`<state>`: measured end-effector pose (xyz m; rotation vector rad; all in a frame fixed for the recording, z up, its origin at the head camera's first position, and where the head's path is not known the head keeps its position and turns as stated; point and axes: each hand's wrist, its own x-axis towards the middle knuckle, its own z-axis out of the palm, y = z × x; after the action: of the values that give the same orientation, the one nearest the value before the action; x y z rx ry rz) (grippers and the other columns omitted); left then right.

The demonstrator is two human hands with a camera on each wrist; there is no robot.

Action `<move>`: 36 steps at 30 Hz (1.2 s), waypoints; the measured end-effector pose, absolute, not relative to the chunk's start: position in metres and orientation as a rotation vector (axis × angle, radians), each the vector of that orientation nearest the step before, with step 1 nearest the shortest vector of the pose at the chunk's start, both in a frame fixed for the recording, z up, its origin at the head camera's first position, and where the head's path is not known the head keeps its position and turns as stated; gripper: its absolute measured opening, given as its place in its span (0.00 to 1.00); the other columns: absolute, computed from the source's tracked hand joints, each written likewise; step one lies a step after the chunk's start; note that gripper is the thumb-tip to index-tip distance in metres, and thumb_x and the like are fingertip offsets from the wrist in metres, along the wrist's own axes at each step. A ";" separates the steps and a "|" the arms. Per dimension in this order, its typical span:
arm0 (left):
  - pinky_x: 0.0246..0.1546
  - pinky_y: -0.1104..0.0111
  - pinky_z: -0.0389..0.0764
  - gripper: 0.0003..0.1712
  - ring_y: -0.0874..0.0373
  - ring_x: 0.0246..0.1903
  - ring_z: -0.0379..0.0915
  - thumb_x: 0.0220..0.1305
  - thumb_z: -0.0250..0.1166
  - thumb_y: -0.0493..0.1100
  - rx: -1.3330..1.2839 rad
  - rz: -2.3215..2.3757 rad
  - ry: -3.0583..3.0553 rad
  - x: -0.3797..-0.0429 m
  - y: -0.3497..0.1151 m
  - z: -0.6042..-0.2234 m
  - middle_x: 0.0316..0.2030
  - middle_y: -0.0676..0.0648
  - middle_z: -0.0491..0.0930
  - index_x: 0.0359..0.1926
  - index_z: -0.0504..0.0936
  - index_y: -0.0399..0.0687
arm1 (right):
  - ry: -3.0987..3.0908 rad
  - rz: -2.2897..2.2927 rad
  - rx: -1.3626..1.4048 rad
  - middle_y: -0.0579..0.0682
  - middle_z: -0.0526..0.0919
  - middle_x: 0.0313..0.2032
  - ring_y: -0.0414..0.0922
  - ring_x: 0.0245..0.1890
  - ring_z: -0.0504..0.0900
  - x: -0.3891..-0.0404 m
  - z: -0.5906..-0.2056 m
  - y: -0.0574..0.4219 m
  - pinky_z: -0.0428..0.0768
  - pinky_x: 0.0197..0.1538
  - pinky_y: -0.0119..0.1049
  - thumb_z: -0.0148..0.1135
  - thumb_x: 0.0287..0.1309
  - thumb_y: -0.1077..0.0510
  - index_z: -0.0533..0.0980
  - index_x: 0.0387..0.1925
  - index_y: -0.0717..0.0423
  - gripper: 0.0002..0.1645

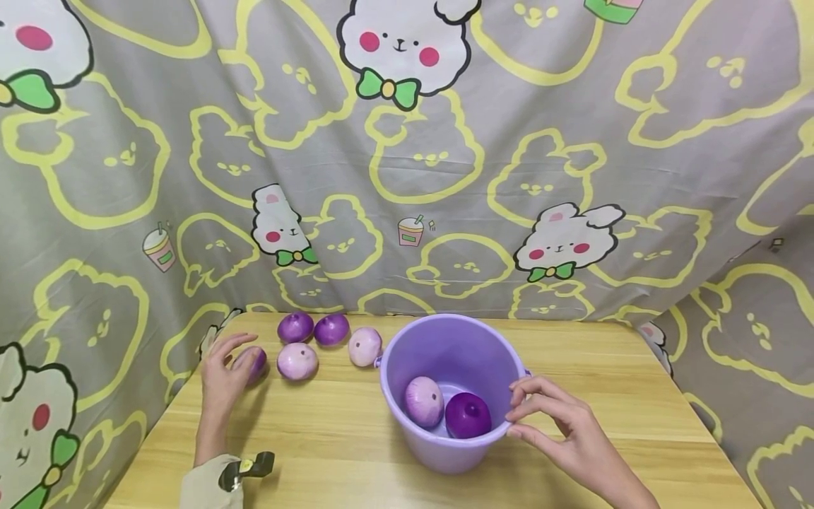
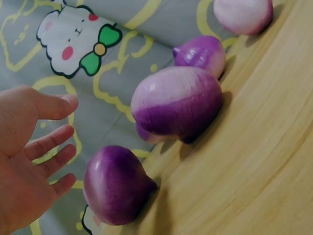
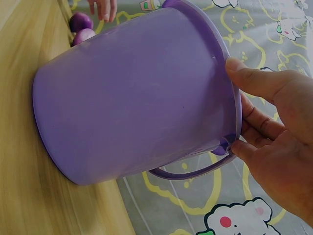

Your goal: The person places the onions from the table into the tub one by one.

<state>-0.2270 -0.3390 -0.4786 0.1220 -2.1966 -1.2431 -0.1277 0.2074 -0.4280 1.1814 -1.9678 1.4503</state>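
Observation:
My left hand [image 1: 224,371] hovers beside a purple onion [image 1: 256,365] at the table's left, fingers spread. In the left wrist view a gap shows between the fingers and that onion [image 2: 117,186]. My right hand [image 1: 566,431] pinches the rim of a purple bucket [image 1: 445,452], thumb outside and fingertips over the edge, as the right wrist view shows. Inside the bucket lie a pale onion [image 1: 424,401] and a dark purple onion [image 1: 468,416]. Another pale onion [image 1: 297,361] sits just right of my left hand.
Two purple onions, one [image 1: 295,327] left of the other [image 1: 331,329], stand near the table's back edge. A pale onion [image 1: 365,347] rests close to the bucket's left side. Behind the wooden table [image 1: 331,438] hangs a grey patterned curtain [image 1: 445,177]. The bucket's handle [image 3: 195,172] hangs down.

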 end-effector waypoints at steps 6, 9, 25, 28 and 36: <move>0.62 0.51 0.71 0.16 0.55 0.60 0.68 0.62 0.73 0.33 0.144 -1.206 -2.218 -0.228 -0.344 -0.484 0.59 0.35 0.78 0.51 0.86 0.36 | -1.971 1.446 1.173 0.54 0.80 0.46 0.45 0.60 0.77 -0.127 -0.428 0.207 0.74 0.66 0.32 0.74 0.38 0.83 0.84 0.42 0.56 0.29; 0.61 0.50 0.71 0.15 0.52 0.60 0.68 0.63 0.72 0.33 0.149 -1.196 -2.227 -0.229 -0.345 -0.486 0.59 0.35 0.77 0.51 0.85 0.35 | -1.970 1.447 1.174 0.54 0.80 0.46 0.45 0.60 0.77 -0.127 -0.427 0.207 0.74 0.66 0.33 0.74 0.38 0.83 0.84 0.42 0.56 0.29; 0.64 0.37 0.65 0.16 0.45 0.63 0.64 0.64 0.72 0.35 0.180 -1.262 -2.246 -0.227 -0.353 -0.495 0.61 0.36 0.75 0.52 0.84 0.36 | -1.971 1.452 1.175 0.54 0.80 0.46 0.44 0.60 0.77 -0.127 -0.428 0.207 0.75 0.65 0.32 0.73 0.36 0.84 0.84 0.42 0.56 0.31; 0.66 0.35 0.63 0.17 0.39 0.66 0.62 0.65 0.71 0.35 0.190 -1.286 -2.266 -0.228 -0.355 -0.497 0.63 0.33 0.72 0.54 0.83 0.35 | -1.965 1.452 1.179 0.54 0.80 0.46 0.44 0.59 0.77 -0.127 -0.428 0.206 0.74 0.65 0.32 0.73 0.36 0.84 0.84 0.42 0.57 0.30; 0.68 0.36 0.60 0.20 0.29 0.69 0.57 0.64 0.70 0.32 0.242 -1.280 -2.331 -0.231 -0.360 -0.504 0.68 0.29 0.66 0.56 0.82 0.34 | -1.961 1.458 1.184 0.54 0.80 0.46 0.44 0.60 0.76 -0.126 -0.427 0.206 0.74 0.66 0.33 0.73 0.38 0.83 0.84 0.42 0.57 0.29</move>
<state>-0.2313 -0.3597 -0.5041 0.2425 -2.3309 -1.2805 -0.1264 0.2061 -0.4273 1.1842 -1.9606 1.4583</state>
